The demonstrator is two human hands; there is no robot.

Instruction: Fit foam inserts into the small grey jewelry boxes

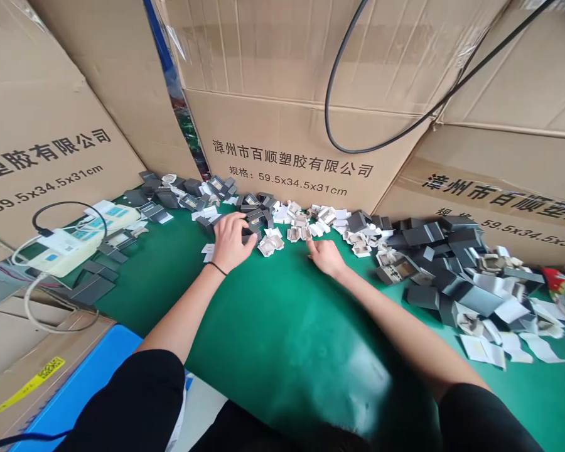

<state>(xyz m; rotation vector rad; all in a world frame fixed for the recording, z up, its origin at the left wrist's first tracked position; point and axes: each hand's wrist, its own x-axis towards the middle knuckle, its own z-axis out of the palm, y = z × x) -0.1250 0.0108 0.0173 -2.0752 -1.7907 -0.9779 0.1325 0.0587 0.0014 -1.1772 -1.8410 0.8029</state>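
My left hand (232, 243) reaches into a row of small dark grey boxes (258, 218) at the back of the green table. Its fingers and thumb curve around a dark grey box (246, 238), mostly hidden by the hand. To the right, my right hand (327, 257) has its fingers curled, with a fingertip close to a small whitish moulded tray (300, 233). Whether that fingertip touches the tray, or the hand holds anything, I cannot make out. Between my hands lies another whitish tray (270, 242), among white paper pieces.
A large heap of dark grey boxes and papers (471, 276) covers the right side of the green table (273, 339). Tall cardboard cartons (292, 138) wall off the back. A white power strip (82, 242) with cables lies left. A black cable (329, 119) hangs overhead.
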